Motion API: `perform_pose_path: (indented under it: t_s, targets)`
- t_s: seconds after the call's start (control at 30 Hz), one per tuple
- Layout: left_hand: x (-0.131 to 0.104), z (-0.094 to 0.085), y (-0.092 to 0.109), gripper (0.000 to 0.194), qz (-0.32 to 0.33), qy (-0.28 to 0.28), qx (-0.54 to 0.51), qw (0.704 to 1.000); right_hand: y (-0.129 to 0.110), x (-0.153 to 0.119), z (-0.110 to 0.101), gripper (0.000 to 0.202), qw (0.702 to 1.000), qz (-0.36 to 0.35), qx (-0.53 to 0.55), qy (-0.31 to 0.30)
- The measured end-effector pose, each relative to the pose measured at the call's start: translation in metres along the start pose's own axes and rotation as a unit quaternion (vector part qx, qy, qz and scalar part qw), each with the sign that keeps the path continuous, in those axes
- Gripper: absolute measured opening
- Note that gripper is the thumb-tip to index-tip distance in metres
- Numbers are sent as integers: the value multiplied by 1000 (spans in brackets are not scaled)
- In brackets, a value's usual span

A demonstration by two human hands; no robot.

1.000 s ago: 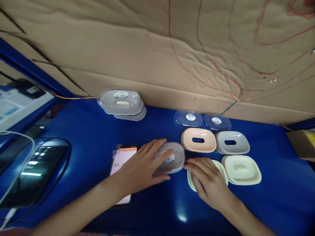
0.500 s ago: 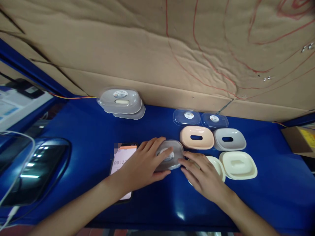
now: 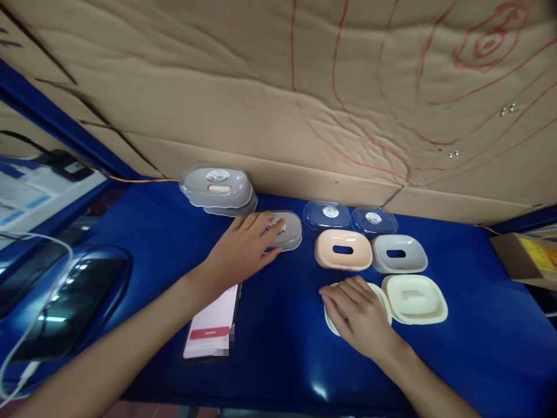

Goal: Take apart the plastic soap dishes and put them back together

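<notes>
My left hand [image 3: 246, 247] is wrapped over the left side of a grey lidded dish [image 3: 289, 232], its thumb at the front edge. Behind it, near the cardboard, stands a stack of grey lidded dishes [image 3: 209, 194]. My right hand [image 3: 354, 307], fingers curled, rests over a cream dish [image 3: 383, 296] and hides much of it; nothing can be made out in its fingers. Right of that lies another cream dish [image 3: 415, 299]. A peach dish [image 3: 359, 249] and a grey slotted dish [image 3: 415, 253] sit behind, with two clear lids [image 3: 315, 216] [image 3: 389, 222] beyond them.
A phone with a lit screen [image 3: 213, 319] lies by my left forearm. At the left are a dark tablet [image 3: 73, 307] and a white cable [image 3: 65, 261]. Marked cardboard [image 3: 261, 116] lines the back of the blue table [image 3: 278, 360]; a small box [image 3: 517, 255] stands at the right.
My left hand has moved the grey lidded dish back and left, toward the stack. My right hand has come away from that dish, and its fingers have curled in over the cream dish.
</notes>
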State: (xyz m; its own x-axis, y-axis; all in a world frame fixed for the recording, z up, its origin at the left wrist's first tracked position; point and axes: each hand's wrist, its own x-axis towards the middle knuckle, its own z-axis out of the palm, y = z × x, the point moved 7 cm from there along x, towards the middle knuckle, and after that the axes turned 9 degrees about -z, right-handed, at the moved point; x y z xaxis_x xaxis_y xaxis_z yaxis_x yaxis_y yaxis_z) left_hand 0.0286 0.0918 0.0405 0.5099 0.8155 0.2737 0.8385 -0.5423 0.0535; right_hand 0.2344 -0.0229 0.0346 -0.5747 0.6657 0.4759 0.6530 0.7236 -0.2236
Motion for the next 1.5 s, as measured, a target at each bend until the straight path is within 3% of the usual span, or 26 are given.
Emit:
perform_pose_path:
  t_s: [0.17,0.3,0.43,0.53,0.6,0.67,0.83,1.03,1.17,1.3,1.5]
  targets:
    - [25,8,-9,41,10,15,8,1000,6,-3,2,19,999,33,35,-13]
    - [27,8,-4,39,7,38,-7,999,5,-5,11,17,998,33,41,-37]
    - [-5,-12,42,41,81,46,-88,992,0,-2,11,15,987,46,147,-48]
    - [-39,-15,87,48,163,-53,-166,971,2,-1,1,19,968,66,242,-25]
    - [-54,-14,101,65,166,-81,-173,967,8,-1,-9,22,976,59,209,11]
    - [-62,-8,107,70,168,-92,-171,966,16,-2,-15,25,991,54,119,27]
    - [-67,8,102,34,190,-97,-141,967,38,-6,-4,32,995,93,-26,-16]
    - [-67,11,88,26,162,-102,-147,971,42,-11,-5,41,997,73,-37,1]
    - [-64,11,72,36,109,-76,-159,978,25,-6,-16,52,999,23,-18,21]
    - [-61,14,58,52,37,-61,-167,983,-1,1,-14,49,999,-32,2,5]
    - [-65,16,60,71,34,-56,-150,987,-22,2,-4,37,996,-84,2,-30]
